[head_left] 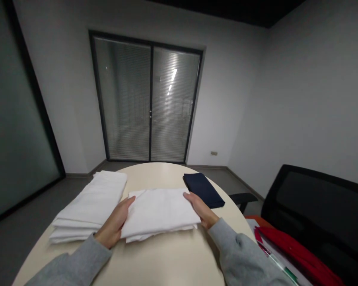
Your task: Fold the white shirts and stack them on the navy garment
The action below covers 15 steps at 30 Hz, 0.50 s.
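Note:
A folded white cloth [162, 210], several layers thick, is held over the middle of the round table. My left hand [117, 220] grips its left edge, thumb on top and the other fingers hidden underneath. On the opposite edge my right hand [200, 208] is closed the same way. To the left lies a larger stack of folded white cloth [92, 202], close beside my left hand. Beyond my right hand, a dark navy folded item [203, 190] rests near the table's right edge; whether it is cloth I cannot tell.
The round cream table [164, 262] fills the lower middle. At the right stands a black mesh-backed chair [316, 210], with a red item [298, 252] and a clear tube with a green part [282, 266] on or by its seat. Glass doors [150, 99] with blinds stand behind.

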{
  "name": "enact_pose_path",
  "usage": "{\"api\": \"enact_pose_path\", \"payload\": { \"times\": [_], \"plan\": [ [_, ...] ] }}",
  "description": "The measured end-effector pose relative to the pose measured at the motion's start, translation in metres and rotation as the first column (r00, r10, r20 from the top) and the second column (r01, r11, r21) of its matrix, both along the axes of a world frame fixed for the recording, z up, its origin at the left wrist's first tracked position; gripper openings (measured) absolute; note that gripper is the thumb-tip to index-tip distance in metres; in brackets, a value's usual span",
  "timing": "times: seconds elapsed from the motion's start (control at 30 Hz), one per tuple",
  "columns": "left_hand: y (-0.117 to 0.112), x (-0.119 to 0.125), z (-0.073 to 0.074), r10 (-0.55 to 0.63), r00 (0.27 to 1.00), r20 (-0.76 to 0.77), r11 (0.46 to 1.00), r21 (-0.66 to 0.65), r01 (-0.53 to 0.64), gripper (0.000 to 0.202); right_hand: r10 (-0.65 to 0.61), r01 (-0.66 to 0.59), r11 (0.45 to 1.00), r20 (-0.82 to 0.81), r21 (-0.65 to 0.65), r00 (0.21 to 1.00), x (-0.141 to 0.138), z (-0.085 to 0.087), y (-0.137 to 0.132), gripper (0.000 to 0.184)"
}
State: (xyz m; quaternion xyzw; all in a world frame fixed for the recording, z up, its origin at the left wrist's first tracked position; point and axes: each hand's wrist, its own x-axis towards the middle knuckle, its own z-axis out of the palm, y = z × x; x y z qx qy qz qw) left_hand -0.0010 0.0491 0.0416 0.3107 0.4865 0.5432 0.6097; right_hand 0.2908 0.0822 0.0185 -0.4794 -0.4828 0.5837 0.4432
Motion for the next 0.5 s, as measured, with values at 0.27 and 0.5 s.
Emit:
{"api": "enact_pose_path", "payload": {
  "times": [0.27, 0.5],
  "plan": [
    [-0.026, -0.010, -0.025, 0.035, 0.197, -0.980, 0.652, 0.172, 0.738, 0.073, -0.130, 0.125, 0.989, -0.069, -0.073, 0.989, 0.006, -0.023, -0.004, 0.043],
    [-0.021, -0.011, -0.017, 0.035, 0.191, -0.981, 0.702, 0.160, 0.694, 0.043, -0.071, 0.061, 0.996, -0.151, -0.069, 0.986, 0.005, -0.019, -0.003, 0.058]
  ]
}}
